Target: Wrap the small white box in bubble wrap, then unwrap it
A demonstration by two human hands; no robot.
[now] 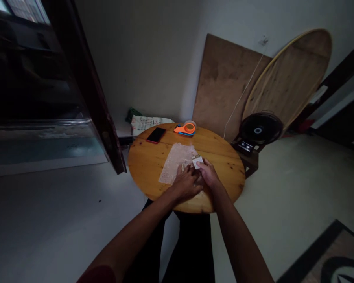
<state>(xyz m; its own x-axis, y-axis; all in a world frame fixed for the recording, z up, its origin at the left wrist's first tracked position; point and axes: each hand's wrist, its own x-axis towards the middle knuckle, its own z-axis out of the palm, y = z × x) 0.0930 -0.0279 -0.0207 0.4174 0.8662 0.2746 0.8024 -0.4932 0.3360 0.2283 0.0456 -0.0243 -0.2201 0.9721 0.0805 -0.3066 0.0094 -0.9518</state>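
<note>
A sheet of clear bubble wrap (pixel 171 165) lies on the round wooden table (pixel 144 165). My left hand (pixel 186 182) rests on its near part with the fingers spread, covering some of the sheet. Between the thumb and fingers of my right hand (pixel 209 173) is a small white box (pixel 197 161), held just above the right side of the wrap. The box's markings are too small to read. Both hands are close together, the left one slightly nearer to my body.
An orange tape dispenser (pixel 185 128) and a dark phone (pixel 156 135) with a red edge lie toward the table's far side. A black fan (pixel 262 128) stands to the right. Behind, a brown board (pixel 224 86) and a round wooden top (pixel 292 74) lean on the wall.
</note>
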